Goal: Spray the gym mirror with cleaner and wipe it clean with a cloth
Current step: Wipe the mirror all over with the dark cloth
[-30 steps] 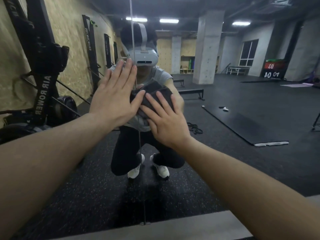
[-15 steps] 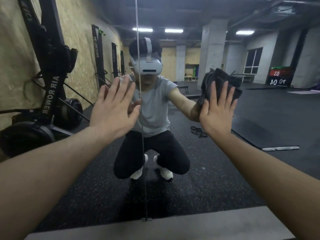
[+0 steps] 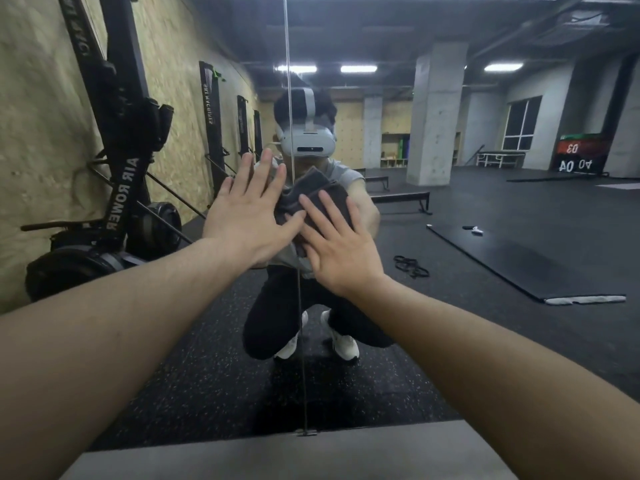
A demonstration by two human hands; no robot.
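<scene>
Dark cloth (image 3: 313, 192) under right hand (image 3: 341, 251)

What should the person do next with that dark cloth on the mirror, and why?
Probably sweep the cloth sideways to the right. The right hand presses it flat on the mirror beside the vertical seam, next to the left hand, which is braced open on the glass. The wide pane to the right lies unwiped within reach.

Head-worn view, facing forward and down, close to mirror (image 3: 485, 306)
</scene>
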